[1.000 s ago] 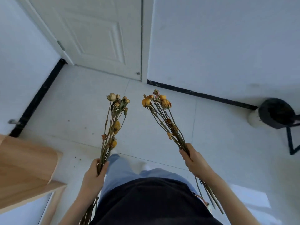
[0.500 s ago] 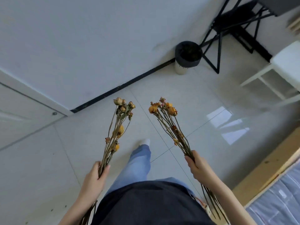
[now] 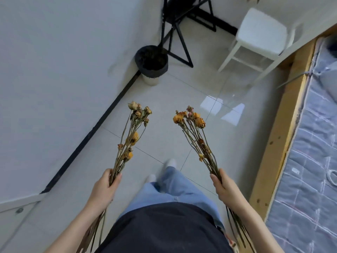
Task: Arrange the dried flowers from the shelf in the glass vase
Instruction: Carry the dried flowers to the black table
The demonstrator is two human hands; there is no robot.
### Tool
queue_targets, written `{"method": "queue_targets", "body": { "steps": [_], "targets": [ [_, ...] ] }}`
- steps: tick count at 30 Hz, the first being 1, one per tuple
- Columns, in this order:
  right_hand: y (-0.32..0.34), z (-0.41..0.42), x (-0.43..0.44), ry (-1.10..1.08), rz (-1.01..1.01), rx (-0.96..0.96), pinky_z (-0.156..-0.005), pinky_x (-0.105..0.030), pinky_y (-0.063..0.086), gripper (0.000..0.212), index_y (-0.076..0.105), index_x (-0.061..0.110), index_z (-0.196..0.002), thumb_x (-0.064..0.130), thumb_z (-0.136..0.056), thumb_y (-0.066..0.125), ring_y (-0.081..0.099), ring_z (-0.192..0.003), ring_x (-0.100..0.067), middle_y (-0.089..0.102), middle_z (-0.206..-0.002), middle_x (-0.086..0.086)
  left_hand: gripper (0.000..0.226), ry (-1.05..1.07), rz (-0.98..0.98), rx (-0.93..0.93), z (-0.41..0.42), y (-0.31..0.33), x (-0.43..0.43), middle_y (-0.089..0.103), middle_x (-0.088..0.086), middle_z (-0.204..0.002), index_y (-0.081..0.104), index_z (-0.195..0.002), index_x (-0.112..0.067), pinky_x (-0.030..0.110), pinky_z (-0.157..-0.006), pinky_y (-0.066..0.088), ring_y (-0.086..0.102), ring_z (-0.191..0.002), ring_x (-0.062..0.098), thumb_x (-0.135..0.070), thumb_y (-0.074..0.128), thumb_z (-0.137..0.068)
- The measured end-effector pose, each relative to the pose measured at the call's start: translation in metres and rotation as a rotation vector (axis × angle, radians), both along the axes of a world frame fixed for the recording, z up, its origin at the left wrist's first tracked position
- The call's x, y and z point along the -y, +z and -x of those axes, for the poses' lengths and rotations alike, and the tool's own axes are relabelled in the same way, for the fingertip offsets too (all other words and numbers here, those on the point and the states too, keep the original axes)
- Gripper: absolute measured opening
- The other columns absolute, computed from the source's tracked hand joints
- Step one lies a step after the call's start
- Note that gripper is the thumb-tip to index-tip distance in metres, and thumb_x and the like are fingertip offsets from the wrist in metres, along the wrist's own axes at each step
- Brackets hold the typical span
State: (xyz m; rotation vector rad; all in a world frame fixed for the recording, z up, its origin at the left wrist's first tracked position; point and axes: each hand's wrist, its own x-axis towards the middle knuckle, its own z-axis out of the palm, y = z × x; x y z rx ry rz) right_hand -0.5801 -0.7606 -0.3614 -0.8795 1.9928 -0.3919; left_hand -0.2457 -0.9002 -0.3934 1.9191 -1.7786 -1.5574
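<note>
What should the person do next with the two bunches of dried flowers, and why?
Probably step forward and look around for the glass vase. The left hand grips the left bunch and the right hand grips the right bunch, so both are ready, yet none shows here: only floor, a bin, a stool and a bed.

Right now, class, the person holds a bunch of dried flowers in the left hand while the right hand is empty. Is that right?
Not quite. The right hand is not empty: the head view shows it gripping a second bunch of dried flowers. The left hand does hold the first bunch, as stated.
</note>
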Motion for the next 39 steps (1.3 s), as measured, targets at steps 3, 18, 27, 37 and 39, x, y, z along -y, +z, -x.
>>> {"method": "queue_targets", "body": {
  "steps": [3,18,27,37,39],
  "targets": [
    [-0.005,0.017,0.013,-0.073,-0.012,0.014,-0.045,-0.023,0.032,0.023,0.037,0.018,-0.079,0.033,-0.097,0.04,0.033,-0.051,-0.011,0.044,-0.063,-0.002,0.013,-0.048,-0.012,0.001,0.024,-0.003,0.031,0.048,0.002,-0.053,0.049,-0.088,-0.026,0.022,-0.034,0.034,0.041,-0.034,0.006,-0.038,0.049,-0.092],
    [-0.011,0.196,0.168,-0.196,0.029,0.063,-0.045,-0.025,0.03,0.026,0.039,0.011,-0.086,0.035,-0.097,0.039,0.029,-0.049,-0.01,0.039,-0.062,-0.001,0.009,-0.083,-0.014,-0.01,0.224,0.007,0.194,0.045,0.003,-0.053,0.05,-0.09,-0.026,0.025,-0.037,0.035,0.042,-0.044,0.015,-0.034,0.048,-0.094],
    [-0.01,0.281,0.242,-0.299,0.015,0.068,-0.044,-0.026,0.027,0.027,0.035,0.011,-0.081,0.033,-0.097,0.04,0.025,-0.047,-0.01,0.035,-0.059,-0.001,0.011,-0.219,-0.01,-0.003,0.334,0.004,0.289,0.05,-0.009,-0.057,0.051,-0.098,-0.024,0.024,-0.046,0.038,0.047,-0.05,0.008,-0.033,0.051,-0.093],
    [-0.01,0.382,0.362,-0.398,0.023,0.025,-0.044,-0.022,0.027,0.026,0.038,0.01,-0.083,0.032,-0.097,0.04,0.025,-0.047,-0.007,0.036,-0.059,0.0,0.007,-0.344,-0.042,-0.066,0.468,0.005,0.462,0.043,-0.001,-0.043,0.044,-0.095,-0.036,0.019,-0.034,0.033,0.04,-0.034,0.007,-0.035,0.05,-0.092],
    [-0.005,0.401,0.383,-0.428,0.031,0.019,-0.044,-0.022,0.027,0.025,0.036,0.015,-0.078,0.031,-0.097,0.04,0.024,-0.046,-0.007,0.036,-0.058,0.001,0.01,-0.373,-0.021,-0.072,0.491,0.015,0.49,0.041,-0.003,-0.044,0.044,-0.101,-0.031,0.017,-0.034,0.031,0.037,-0.034,0.005,-0.033,0.05,-0.093]
  ]
}}
